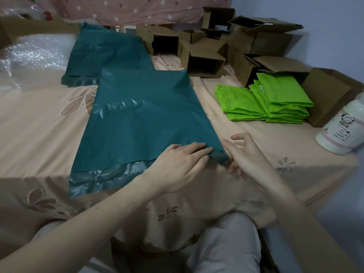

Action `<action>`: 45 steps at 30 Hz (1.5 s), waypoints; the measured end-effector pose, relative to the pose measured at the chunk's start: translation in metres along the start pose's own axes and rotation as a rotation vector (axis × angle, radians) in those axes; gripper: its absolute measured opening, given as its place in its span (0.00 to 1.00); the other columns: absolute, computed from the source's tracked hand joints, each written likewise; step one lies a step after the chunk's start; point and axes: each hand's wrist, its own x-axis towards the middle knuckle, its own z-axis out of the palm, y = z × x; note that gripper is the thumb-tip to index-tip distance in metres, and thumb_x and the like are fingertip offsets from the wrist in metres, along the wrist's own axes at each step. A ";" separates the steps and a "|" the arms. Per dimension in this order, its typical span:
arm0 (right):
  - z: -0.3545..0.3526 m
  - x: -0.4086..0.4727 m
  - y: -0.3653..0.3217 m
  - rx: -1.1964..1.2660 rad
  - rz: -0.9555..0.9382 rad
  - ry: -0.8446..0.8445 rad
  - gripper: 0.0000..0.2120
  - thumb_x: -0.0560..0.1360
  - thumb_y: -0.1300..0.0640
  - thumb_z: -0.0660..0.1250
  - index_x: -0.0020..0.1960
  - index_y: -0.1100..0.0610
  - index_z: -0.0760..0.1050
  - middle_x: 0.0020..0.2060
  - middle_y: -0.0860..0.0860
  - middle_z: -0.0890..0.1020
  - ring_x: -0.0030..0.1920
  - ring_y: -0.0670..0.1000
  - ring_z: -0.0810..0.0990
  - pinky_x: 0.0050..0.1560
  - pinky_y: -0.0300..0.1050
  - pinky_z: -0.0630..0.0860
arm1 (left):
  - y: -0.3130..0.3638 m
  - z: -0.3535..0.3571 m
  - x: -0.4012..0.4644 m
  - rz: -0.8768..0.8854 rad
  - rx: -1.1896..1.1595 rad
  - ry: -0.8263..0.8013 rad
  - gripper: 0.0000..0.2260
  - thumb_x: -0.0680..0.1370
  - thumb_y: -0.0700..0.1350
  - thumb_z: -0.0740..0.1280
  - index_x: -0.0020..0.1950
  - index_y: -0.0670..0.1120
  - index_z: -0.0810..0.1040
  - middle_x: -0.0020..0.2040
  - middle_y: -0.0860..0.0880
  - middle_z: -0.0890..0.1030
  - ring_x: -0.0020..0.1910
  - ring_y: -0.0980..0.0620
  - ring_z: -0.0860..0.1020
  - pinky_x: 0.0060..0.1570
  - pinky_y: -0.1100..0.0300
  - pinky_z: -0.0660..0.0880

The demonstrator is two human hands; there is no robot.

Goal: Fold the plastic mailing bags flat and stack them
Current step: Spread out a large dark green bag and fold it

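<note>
While the big teal bag (141,119) lies spread out on the bed (39,123), both hands work at its near right corner. The left hand (181,164) lies flat on the bag with straight fingers, pressing the plastic down. The right hand (246,154) is just beside it at the corner; its top fingers are loose and spread, and its lower fingertips seem to touch the corner from below — I cannot tell if they pinch it.

A second teal bag (106,54) lies farther back, partly under the first one. Off to the right sit the green bags (275,101), already folded and stacked, next to some brown boxes (204,60). A white jar (342,125) stands at the right edge.

To do this step well, I think the left hand should keep the bag from sliding, because the plastic is slippery. The right hand should lift the corner and bring it straight across so the edges match. Then a flat hand should push the air out — if not, the fold may puff up and the stack could slip.
</note>
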 end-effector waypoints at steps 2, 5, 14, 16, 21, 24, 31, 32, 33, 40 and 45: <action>-0.001 0.002 0.003 0.025 -0.016 -0.023 0.08 0.78 0.56 0.58 0.57 0.53 0.68 0.31 0.53 0.77 0.26 0.54 0.79 0.26 0.40 0.69 | 0.002 -0.002 0.001 -0.007 -0.044 0.003 0.28 0.78 0.58 0.37 0.71 0.57 0.66 0.71 0.56 0.69 0.66 0.55 0.71 0.63 0.57 0.66; -0.006 0.002 0.006 0.076 -0.120 -0.067 0.17 0.75 0.70 0.53 0.57 0.54 0.72 0.33 0.52 0.78 0.29 0.53 0.78 0.27 0.36 0.69 | 0.005 -0.005 0.003 -0.025 -0.130 0.048 0.22 0.81 0.54 0.43 0.68 0.56 0.70 0.68 0.54 0.73 0.62 0.53 0.74 0.61 0.54 0.70; -0.002 0.015 0.020 -0.193 -0.571 0.005 0.28 0.66 0.68 0.67 0.48 0.34 0.77 0.53 0.34 0.74 0.61 0.46 0.72 0.60 0.43 0.71 | 0.004 -0.014 -0.001 0.001 -0.324 0.078 0.22 0.80 0.55 0.56 0.73 0.52 0.60 0.71 0.55 0.66 0.67 0.58 0.67 0.63 0.68 0.62; 0.001 0.019 0.015 -0.195 -0.641 0.020 0.24 0.67 0.71 0.69 0.47 0.41 0.79 0.55 0.36 0.76 0.61 0.43 0.72 0.63 0.42 0.70 | -0.006 -0.014 -0.006 0.054 -0.176 0.061 0.31 0.77 0.55 0.63 0.76 0.51 0.53 0.75 0.54 0.58 0.71 0.56 0.62 0.65 0.65 0.62; 0.009 0.026 -0.003 0.056 -0.532 0.008 0.15 0.73 0.70 0.65 0.52 0.54 0.80 0.51 0.46 0.81 0.54 0.32 0.76 0.59 0.30 0.70 | -0.035 -0.034 -0.025 -0.042 -0.002 0.024 0.37 0.71 0.48 0.65 0.75 0.55 0.49 0.74 0.57 0.56 0.68 0.53 0.66 0.58 0.54 0.71; 0.012 0.035 -0.011 0.113 -0.500 0.058 0.13 0.75 0.65 0.64 0.48 0.48 0.80 0.45 0.40 0.83 0.52 0.39 0.79 0.56 0.36 0.74 | -0.054 -0.056 -0.037 -0.094 0.045 0.010 0.31 0.71 0.49 0.66 0.73 0.58 0.59 0.70 0.59 0.64 0.61 0.54 0.72 0.53 0.58 0.72; 0.021 0.062 -0.032 0.192 -0.531 0.172 0.06 0.77 0.64 0.64 0.52 0.56 0.76 0.41 0.44 0.80 0.38 0.32 0.78 0.41 0.28 0.73 | -0.109 -0.098 -0.073 -0.274 0.058 0.150 0.26 0.66 0.43 0.60 0.64 0.57 0.72 0.59 0.58 0.76 0.56 0.52 0.75 0.47 0.59 0.69; 0.023 0.065 -0.034 0.201 -0.534 0.176 0.07 0.77 0.65 0.64 0.52 0.57 0.76 0.41 0.44 0.79 0.38 0.31 0.78 0.41 0.27 0.73 | -0.117 -0.103 -0.077 -0.287 0.075 0.189 0.25 0.65 0.44 0.61 0.62 0.57 0.74 0.57 0.58 0.77 0.54 0.52 0.76 0.45 0.59 0.69; 0.024 0.069 -0.037 0.203 -0.537 0.186 0.07 0.77 0.65 0.63 0.52 0.58 0.76 0.40 0.44 0.79 0.38 0.32 0.78 0.40 0.27 0.72 | -0.123 -0.107 -0.081 -0.305 0.049 0.239 0.24 0.65 0.44 0.61 0.60 0.56 0.75 0.53 0.59 0.78 0.52 0.51 0.77 0.44 0.60 0.69; 0.034 0.098 -0.050 0.137 -0.529 0.282 0.04 0.76 0.62 0.65 0.49 0.60 0.77 0.41 0.52 0.81 0.39 0.42 0.78 0.46 0.47 0.76 | -0.161 -0.117 -0.070 -0.490 -0.443 0.694 0.16 0.75 0.38 0.67 0.41 0.61 0.76 0.37 0.66 0.79 0.38 0.67 0.76 0.36 0.67 0.76; 0.044 0.122 -0.061 0.066 -0.561 0.336 0.03 0.75 0.65 0.65 0.47 0.63 0.77 0.39 0.48 0.79 0.37 0.39 0.75 0.43 0.39 0.72 | -0.184 -0.113 -0.043 -0.592 -0.503 0.750 0.08 0.80 0.48 0.61 0.48 0.48 0.79 0.41 0.51 0.82 0.35 0.62 0.76 0.35 0.52 0.77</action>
